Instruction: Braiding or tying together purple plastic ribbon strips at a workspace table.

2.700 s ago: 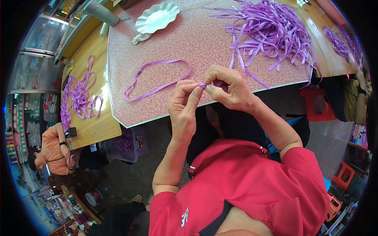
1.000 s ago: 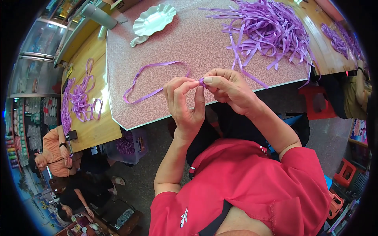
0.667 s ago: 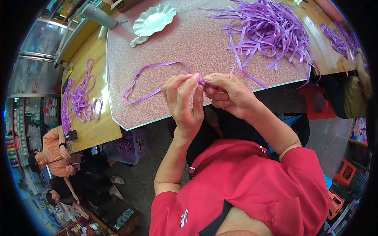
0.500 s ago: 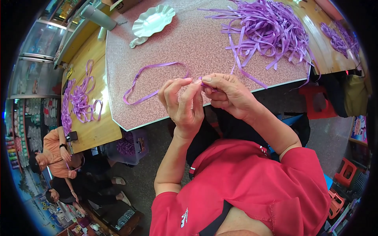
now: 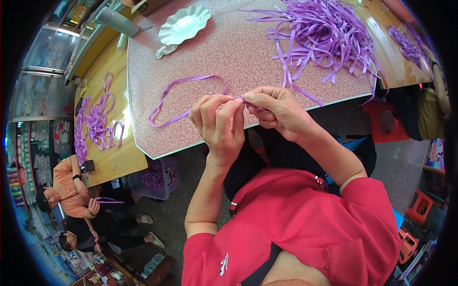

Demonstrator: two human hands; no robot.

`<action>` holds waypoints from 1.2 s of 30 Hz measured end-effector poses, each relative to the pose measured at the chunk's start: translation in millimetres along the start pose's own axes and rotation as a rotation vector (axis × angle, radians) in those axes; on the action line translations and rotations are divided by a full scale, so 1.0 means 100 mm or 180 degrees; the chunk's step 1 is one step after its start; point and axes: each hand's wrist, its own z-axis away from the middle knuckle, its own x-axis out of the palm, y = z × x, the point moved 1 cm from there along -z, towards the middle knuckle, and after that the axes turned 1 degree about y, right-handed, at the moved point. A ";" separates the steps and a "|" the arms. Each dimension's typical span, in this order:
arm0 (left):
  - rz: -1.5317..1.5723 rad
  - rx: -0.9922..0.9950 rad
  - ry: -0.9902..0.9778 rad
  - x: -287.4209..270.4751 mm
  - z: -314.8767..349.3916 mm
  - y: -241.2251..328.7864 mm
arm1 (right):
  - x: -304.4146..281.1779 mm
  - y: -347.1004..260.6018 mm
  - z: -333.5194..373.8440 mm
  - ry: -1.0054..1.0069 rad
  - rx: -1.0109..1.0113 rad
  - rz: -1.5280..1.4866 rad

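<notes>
A thin purple ribbon [image 5: 177, 119] curves in a loop over the pink speckled table, and both its ends run up to my fingers. My left hand [image 5: 217, 126] pinches it between thumb and fingertips above the table's near edge. Close beside it, my right hand [image 5: 281, 112] grips a small purple bit of the same ribbon between thumb and forefinger, the other fingers curled in. Fingertips cover most of the held part, so I cannot tell whether a knot is there. Beyond my right hand lies a big heap of purple ribbons [image 5: 329, 40].
A scalloped pale dish [image 5: 185, 25] and a grey-green tumbler [image 5: 118, 21] stand at the far left. More purple ribbons [image 5: 98, 119] lie on the wooden table, above a clear bin [image 5: 164, 178]. Two people sit lower left. Red stools [image 5: 385, 121] stand at right.
My fingertips have drawn slightly apart, showing a little purple between them. At lower left, a person's hand has come up with a strip of purple ribbon.
</notes>
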 end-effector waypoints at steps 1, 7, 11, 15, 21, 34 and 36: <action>0.0017 -0.0030 -0.0043 -0.01 0.00 -0.01 | 0.00 -0.01 0.00 0.0034 -0.0086 0.0148; 0.0245 -0.0180 0.0049 0.02 0.03 -0.03 | 0.00 0.00 0.01 0.0038 -0.0107 0.0200; 0.0242 -0.0199 0.0073 0.01 0.03 -0.04 | 0.02 -0.01 0.02 -0.0186 -0.0008 -0.0078; 0.0235 -0.0232 0.0017 -0.01 0.00 -0.02 | 0.09 -0.05 0.04 0.0106 -0.0025 0.0162; 0.0179 -0.0076 -0.0255 -0.01 -0.04 -0.02 | 0.00 -0.03 0.02 0.0117 -0.0307 0.0692; 0.0517 -0.0268 0.0286 0.05 0.07 -0.02 | 0.00 -0.03 -0.02 -0.0206 0.0440 -0.0459; 0.0373 -0.0097 0.0208 0.03 0.04 -0.03 | 0.00 -0.03 -0.01 -0.0298 0.0435 -0.0455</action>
